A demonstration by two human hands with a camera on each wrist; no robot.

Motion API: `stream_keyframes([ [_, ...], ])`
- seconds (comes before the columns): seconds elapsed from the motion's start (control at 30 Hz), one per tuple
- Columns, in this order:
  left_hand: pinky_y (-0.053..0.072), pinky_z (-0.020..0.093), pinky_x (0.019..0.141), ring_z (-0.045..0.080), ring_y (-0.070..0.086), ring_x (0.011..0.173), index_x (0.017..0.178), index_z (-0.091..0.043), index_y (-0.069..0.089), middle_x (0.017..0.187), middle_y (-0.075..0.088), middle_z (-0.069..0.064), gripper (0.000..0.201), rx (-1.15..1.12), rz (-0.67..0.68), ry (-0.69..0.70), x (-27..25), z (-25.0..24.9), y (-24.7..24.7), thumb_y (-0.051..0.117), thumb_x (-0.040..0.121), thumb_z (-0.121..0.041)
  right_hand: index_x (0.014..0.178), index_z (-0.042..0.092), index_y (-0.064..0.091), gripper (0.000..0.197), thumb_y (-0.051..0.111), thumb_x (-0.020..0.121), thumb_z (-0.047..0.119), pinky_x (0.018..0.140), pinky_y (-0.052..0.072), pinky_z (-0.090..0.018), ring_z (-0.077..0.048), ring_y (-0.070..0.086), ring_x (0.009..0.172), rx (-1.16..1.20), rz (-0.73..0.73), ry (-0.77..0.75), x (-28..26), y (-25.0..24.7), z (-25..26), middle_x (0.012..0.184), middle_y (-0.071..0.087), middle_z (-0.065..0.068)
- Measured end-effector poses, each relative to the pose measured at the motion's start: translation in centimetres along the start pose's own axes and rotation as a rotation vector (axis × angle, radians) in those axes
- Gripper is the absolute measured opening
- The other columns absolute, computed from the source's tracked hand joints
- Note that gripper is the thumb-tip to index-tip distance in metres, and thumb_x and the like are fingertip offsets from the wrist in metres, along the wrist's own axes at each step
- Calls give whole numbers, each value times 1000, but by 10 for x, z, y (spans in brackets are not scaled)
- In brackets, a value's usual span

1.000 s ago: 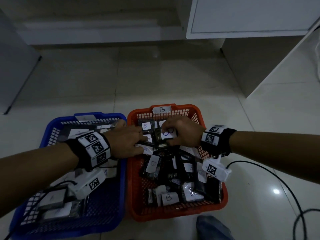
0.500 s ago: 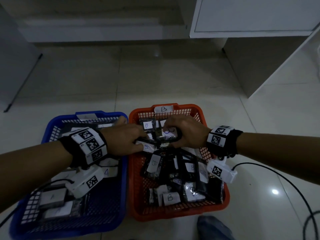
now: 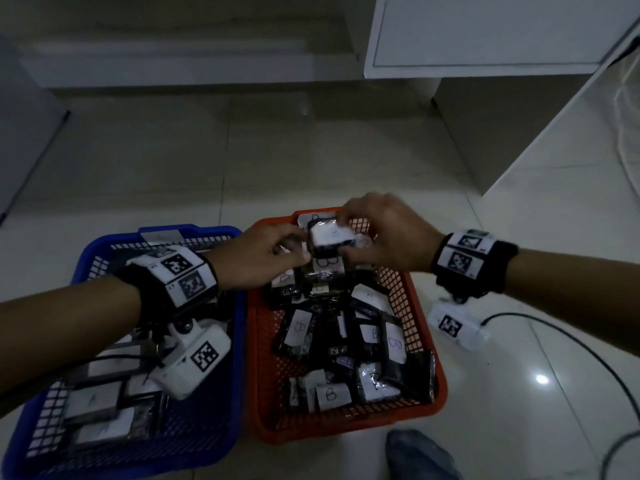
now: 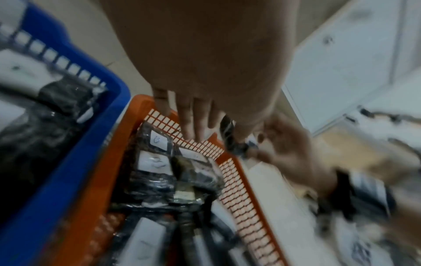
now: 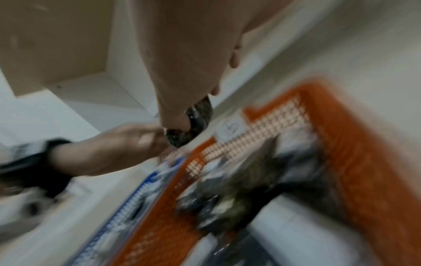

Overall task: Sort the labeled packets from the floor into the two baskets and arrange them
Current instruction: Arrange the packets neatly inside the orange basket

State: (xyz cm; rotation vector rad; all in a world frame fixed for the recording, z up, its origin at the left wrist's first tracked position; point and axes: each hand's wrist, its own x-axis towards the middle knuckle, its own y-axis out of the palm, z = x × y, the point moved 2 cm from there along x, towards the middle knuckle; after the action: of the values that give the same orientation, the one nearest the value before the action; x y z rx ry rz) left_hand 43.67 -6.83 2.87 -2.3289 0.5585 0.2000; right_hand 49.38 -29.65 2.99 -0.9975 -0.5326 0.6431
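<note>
Both hands hold a small stack of black packets with a white "B" label (image 3: 330, 237) (image 5: 196, 122) just above the far end of the orange basket (image 3: 346, 431) (image 4: 107, 162). My left hand (image 3: 298, 247) pinches the stack's left edge; its other fingers (image 4: 193, 118) point down over the basket's far wall. From the right, my right hand (image 3: 346, 233) grips the stack, fingers on top and thumb at the near side. Several "B" packets (image 3: 299, 327) lie loose in the orange basket. The blue basket (image 3: 207, 230) on the left holds "A" packets (image 3: 93, 400).
A white cabinet (image 3: 485, 29) stands at the back right. A black cable (image 3: 571, 341) runs over the tiled floor right of the orange basket. A knee in denim (image 3: 419, 455) shows at the bottom edge. Bare tiles (image 3: 277, 150) lie beyond both baskets.
Both hands have risen from the pile at the orange basket's far end, lifting the B-labelled stack up and slightly farther away. The baskets have not moved.
</note>
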Motion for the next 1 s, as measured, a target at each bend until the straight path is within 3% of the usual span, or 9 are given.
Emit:
stream_keyframes([
  [0.07, 50, 28, 95, 2, 55, 113, 140, -34, 48, 129, 56, -17, 44, 249, 37, 43, 0, 5, 3, 57, 97, -41, 116, 21, 57, 52, 61, 82, 61, 85, 55, -39, -16, 65, 93, -81, 42, 116, -4, -18, -22, 108, 70, 1],
  [0.13, 39, 42, 109, 7, 41, 130, 145, -36, 40, 146, 44, -14, 49, 529, 108, 122, 1, 11, 9, 52, 98, -44, 120, 21, 59, 58, 54, 82, 66, 83, 52, -33, -15, 66, 90, -159, 113, 180, -15, -24, -41, 106, 72, 2],
  [0.27, 23, 43, 113, 11, 27, 139, 152, -38, 29, 157, 27, -16, 56, 789, 240, 148, 5, 18, 23, 40, 100, -53, 118, 31, 63, 58, 43, 82, 72, 89, 41, -39, -14, 58, 98, -434, 272, 108, -39, -2, -47, 107, 69, 9],
  [0.4, 24, 42, 111, 11, 31, 135, 150, -38, 33, 153, 34, -15, 54, 808, 226, 157, 10, 21, 28, 40, 99, -55, 114, 28, 64, 51, 56, 82, 67, 86, 41, -40, -19, 54, 102, -597, 276, 72, -39, 15, -42, 116, 61, 4],
  [0.57, 25, 41, 107, 9, 39, 130, 145, -37, 40, 146, 44, -16, 54, 832, 197, 165, 11, 20, 31, 44, 96, -57, 110, 26, 65, 42, 54, 88, 60, 89, 39, -41, -19, 57, 104, -592, 338, 70, -35, 21, -35, 110, 65, 3],
  [0.87, 21, 42, 112, 8, 36, 133, 148, -39, 37, 150, 40, -17, 57, 784, 209, 131, 7, 24, 27, 47, 95, -56, 113, 32, 66, 41, 58, 87, 63, 94, 36, -41, -18, 48, 117, -620, 395, 76, -34, 26, -34, 121, 63, 10],
  [0.93, 21, 41, 112, 8, 36, 131, 147, -39, 38, 148, 41, -18, 56, 771, 207, 131, 8, 24, 26, 47, 94, -56, 109, 29, 66, 40, 57, 87, 63, 93, 37, -41, -17, 53, 109, -587, 354, 75, -34, 21, -27, 114, 63, 7],
  [1.0, 21, 41, 112, 7, 37, 131, 147, -38, 39, 148, 41, -18, 56, 763, 209, 129, 8, 24, 27, 48, 94, -56, 97, 26, 65, 36, 56, 90, 60, 91, 40, -40, -15, 59, 84, -539, 323, 34, -39, 20, -17, 90, 65, 7],
])
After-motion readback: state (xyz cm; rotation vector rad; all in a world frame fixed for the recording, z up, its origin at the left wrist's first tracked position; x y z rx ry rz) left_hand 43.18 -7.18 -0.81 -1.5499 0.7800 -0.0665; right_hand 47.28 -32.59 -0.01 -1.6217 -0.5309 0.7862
